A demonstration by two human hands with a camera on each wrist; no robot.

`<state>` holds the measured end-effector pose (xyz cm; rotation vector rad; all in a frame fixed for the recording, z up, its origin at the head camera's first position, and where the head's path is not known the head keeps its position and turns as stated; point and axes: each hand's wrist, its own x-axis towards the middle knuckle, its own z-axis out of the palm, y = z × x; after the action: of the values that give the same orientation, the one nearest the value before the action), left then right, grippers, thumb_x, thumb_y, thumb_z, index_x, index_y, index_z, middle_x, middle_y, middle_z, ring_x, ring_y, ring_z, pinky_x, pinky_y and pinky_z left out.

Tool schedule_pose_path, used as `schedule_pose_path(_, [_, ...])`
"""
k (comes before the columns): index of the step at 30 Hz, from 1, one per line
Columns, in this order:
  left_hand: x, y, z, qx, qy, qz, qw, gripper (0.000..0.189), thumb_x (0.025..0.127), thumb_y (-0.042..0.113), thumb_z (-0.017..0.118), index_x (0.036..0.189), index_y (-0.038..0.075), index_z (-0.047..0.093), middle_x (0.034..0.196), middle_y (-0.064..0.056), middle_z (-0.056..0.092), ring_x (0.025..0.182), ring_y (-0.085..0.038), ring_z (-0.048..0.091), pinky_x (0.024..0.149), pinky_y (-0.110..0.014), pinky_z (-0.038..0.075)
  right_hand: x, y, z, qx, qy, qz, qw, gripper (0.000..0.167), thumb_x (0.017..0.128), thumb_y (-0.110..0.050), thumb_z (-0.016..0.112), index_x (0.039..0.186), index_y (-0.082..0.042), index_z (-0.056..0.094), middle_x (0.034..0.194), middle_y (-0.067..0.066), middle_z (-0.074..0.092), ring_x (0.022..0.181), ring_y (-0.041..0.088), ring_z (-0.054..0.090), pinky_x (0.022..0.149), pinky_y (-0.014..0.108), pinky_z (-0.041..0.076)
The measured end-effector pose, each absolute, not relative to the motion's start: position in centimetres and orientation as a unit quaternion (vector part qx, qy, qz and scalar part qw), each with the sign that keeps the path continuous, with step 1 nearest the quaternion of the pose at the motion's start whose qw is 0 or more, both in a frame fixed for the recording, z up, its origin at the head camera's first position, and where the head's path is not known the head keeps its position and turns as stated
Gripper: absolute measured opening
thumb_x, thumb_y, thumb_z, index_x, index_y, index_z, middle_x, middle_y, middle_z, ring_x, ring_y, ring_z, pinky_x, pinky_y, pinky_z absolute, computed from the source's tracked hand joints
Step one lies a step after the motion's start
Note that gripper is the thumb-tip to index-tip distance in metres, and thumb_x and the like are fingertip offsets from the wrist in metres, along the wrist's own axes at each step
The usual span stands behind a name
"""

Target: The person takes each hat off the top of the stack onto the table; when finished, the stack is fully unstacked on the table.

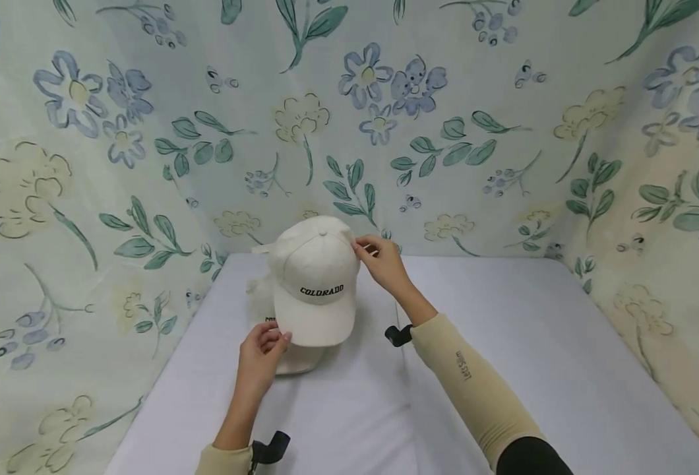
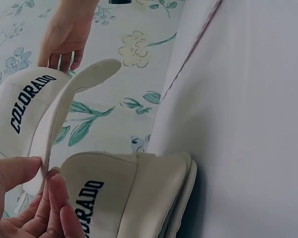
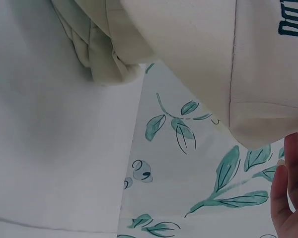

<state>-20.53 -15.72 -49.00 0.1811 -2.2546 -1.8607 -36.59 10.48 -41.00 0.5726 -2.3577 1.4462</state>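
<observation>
The raised cap [image 1: 315,274] is held above the table [image 1: 504,369], towards its far left corner, with its front turned to the near side. Nearest, its brim [image 1: 316,330] is pinched at the left side between the thumb and fingers of the left hand [image 1: 259,356]; only a narrow strip of edge is taken. If that pinch is loosened, the front could be dropped, and the brim could be bent if it is pulled against the other hand.

Beneath and to the left, lower caps [image 2: 114,193], at least two, are nested on the table near its left edge. In the left wrist view a gap is shown between them and the raised brim. Since no support is seen around them, the stack could be knocked askew, or pushed towards that edge, if it is bumped by the brim or the left hand. Whether it is touched by the hidden rear of the raised cap cannot be told.

Farther back, the side of the crown is gripped by the right hand [image 1: 385,264], thumb and fingertips brought together on the fabric. The cloth is judged soft, so it could be creased by a hard squeeze. Beyond, the table's far edge is met by a flowered backdrop [image 1: 302,66], which could be brushed if the cap is carried too far back.
</observation>
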Motion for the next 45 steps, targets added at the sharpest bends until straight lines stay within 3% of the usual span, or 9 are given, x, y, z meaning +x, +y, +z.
schedule_pose_path(17, [-22.2,-10.2,-49.1,0.006,-0.747,-0.663,0.056,0.036,0.095,0.006,0.072,0.125,-0.005,0.057,0.09,-0.012,0.069,0.075,-0.012,0.065,0.07,-0.021,0.053,-35.5,16.7,-40.7,0.155,-0.834,0.494,0.192,0.023,0.103,-0.023,0.064,0.113,-0.004,0.074,0.106,0.01,0.073,0.092,0.023,0.065,0.076,0.036,0.053])
schedule_pose_path(24, [-22.7,-8.2,-49.5,-0.016,-0.75,-0.66,0.035,0.038,0.096,0.012,0.073,0.127,-0.003,0.057,0.089,-0.01,0.071,0.076,-0.015,0.065,0.068,-0.024,0.052,-34.9,19.3,-41.0,0.14,-0.838,0.487,0.205,0.023,0.103,-0.022,0.064,0.114,-0.004,0.074,0.108,0.01,0.073,0.093,0.024,0.064,0.078,0.037,0.053])
schedule_pose_path(35, [-24.0,-4.6,-50.4,-0.051,-0.759,-0.649,0.015,0.039,0.096,0.01,0.072,0.127,-0.006,0.055,0.089,-0.013,0.071,0.077,-0.02,0.067,0.067,-0.024,0.051,-33.9,23.3,-41.5,0.115,-0.849,0.463,0.228,0.023,0.103,-0.021,0.065,0.115,-0.003,0.073,0.111,0.012,0.073,0.094,0.024,0.064,0.077,0.035,0.052])
schedule_pose_path(45, [-25.2,-1.7,-51.5,-0.08,-0.757,-0.647,-0.039,0.036,0.095,0.012,0.074,0.121,-0.005,0.057,0.087,-0.009,0.072,0.073,-0.013,0.064,0.065,-0.024,0.05,-32.7,27.7,-43.3,0.088,-0.865,0.429,0.245,0.023,0.102,-0.021,0.066,0.112,-0.002,0.074,0.106,0.014,0.073,0.09,0.026,0.065,0.073,0.027,0.051])
